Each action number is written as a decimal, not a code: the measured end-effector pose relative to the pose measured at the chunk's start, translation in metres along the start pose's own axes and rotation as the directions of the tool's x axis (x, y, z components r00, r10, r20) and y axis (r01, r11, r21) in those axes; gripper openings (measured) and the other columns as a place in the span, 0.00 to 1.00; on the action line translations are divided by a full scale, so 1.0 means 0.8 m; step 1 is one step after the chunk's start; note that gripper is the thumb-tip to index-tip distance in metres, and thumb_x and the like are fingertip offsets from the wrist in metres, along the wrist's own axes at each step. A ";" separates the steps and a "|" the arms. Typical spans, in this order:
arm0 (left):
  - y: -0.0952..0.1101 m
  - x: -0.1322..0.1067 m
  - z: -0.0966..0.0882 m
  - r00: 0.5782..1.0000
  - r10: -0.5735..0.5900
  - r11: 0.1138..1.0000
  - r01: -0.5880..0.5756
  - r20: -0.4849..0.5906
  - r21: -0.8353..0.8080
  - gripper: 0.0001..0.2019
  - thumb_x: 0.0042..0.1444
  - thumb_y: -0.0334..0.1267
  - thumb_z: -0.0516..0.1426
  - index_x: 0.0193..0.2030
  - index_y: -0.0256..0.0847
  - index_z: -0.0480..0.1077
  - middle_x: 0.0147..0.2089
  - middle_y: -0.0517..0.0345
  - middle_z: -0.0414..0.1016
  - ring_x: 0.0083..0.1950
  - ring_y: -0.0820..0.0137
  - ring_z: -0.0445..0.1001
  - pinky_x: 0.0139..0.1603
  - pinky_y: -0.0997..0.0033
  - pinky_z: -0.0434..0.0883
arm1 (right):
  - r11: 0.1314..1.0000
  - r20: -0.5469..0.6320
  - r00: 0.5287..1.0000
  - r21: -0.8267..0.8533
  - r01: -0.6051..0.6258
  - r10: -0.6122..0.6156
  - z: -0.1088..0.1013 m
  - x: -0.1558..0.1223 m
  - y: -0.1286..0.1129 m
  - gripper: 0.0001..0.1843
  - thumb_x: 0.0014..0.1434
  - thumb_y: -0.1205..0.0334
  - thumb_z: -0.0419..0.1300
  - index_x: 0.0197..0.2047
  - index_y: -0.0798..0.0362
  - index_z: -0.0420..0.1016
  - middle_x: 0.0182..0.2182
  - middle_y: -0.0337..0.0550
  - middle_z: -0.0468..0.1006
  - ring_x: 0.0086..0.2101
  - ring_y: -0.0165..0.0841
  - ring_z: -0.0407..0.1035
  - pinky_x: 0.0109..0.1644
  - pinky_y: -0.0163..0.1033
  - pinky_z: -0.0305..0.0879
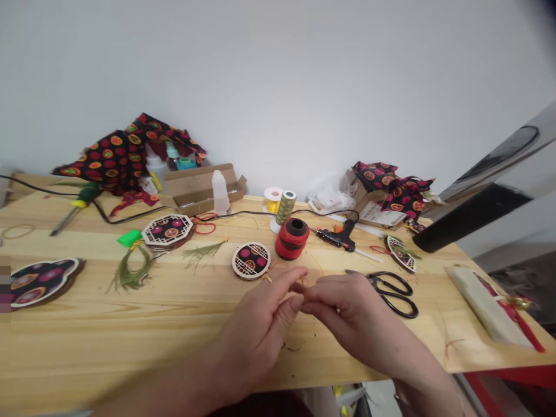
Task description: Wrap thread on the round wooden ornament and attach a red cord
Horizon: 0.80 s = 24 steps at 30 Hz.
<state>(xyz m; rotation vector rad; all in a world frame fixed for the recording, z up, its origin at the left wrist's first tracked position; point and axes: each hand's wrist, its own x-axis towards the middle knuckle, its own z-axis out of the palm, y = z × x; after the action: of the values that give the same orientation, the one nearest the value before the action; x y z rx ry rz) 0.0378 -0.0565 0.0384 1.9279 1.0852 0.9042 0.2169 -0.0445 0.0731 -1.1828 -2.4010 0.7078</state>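
My left hand (264, 321) and my right hand (354, 321) meet at the fingertips above the front middle of the table. Thumb and fingers of each are pinched together, and what lies between them is too small and hidden to make out. A thin yellow cord (316, 262) runs just behind the right knuckles. Past the left fingertips lies a round wooden lattice ornament (251, 260) with dark patterned fabric. The red thread spool (292, 238) stands upright behind both hands. Black-handled scissors (393, 292) lie close to the right hand.
On the wooden table (130, 347) a glue gun (341, 234) lies behind the scissors. An octagonal ornament (168, 231), green tassel (132, 267) and screwdriver (76, 205) are at left. A black cylinder (473, 217) and a pale packet (486, 307) sit at right.
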 end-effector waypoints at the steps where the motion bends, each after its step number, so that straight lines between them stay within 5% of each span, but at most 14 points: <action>1: -0.002 0.000 0.004 0.999 -0.039 0.999 0.040 0.035 -0.026 0.18 0.64 0.38 0.46 0.59 0.39 0.62 0.55 0.49 0.73 0.55 0.65 0.70 0.56 0.65 0.66 | 1.000 0.013 1.000 0.003 0.008 -0.008 0.002 0.002 -0.001 0.13 0.62 0.69 0.52 0.26 0.53 0.70 0.23 0.34 0.71 0.25 0.24 0.63 0.32 0.30 0.57; 6: -0.012 0.000 0.010 0.988 -0.091 0.994 0.099 0.127 -0.053 0.16 0.64 0.39 0.44 0.52 0.40 0.68 0.45 0.52 0.78 0.45 0.66 0.74 0.47 0.67 0.69 | 1.000 0.007 1.000 -0.005 -0.010 0.010 0.009 0.008 0.005 0.12 0.62 0.69 0.53 0.27 0.53 0.70 0.23 0.33 0.73 0.24 0.24 0.64 0.31 0.30 0.56; 14: -0.026 -0.005 0.015 0.991 -0.072 0.997 0.072 0.115 0.011 0.14 0.63 0.35 0.46 0.50 0.44 0.70 0.43 0.55 0.80 0.43 0.67 0.76 0.43 0.72 0.69 | 0.999 0.010 0.999 0.004 -0.042 0.042 0.024 0.009 0.019 0.11 0.62 0.65 0.54 0.30 0.52 0.74 0.27 0.37 0.76 0.28 0.27 0.68 0.33 0.32 0.59; 24: -0.035 -0.012 0.011 0.984 -0.175 0.976 0.169 0.031 0.138 0.13 0.62 0.37 0.46 0.38 0.43 0.72 0.35 0.58 0.81 0.36 0.67 0.77 0.37 0.72 0.69 | 0.988 -0.089 0.986 0.077 -0.135 0.141 0.008 0.002 0.042 0.08 0.58 0.66 0.58 0.30 0.51 0.77 0.27 0.37 0.77 0.28 0.27 0.69 0.33 0.32 0.62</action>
<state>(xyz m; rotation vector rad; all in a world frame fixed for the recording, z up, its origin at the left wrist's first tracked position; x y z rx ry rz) 0.0310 -0.0567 0.0081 1.9168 1.2942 0.7063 0.2332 -0.0277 0.0484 -1.3329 -2.2155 0.7549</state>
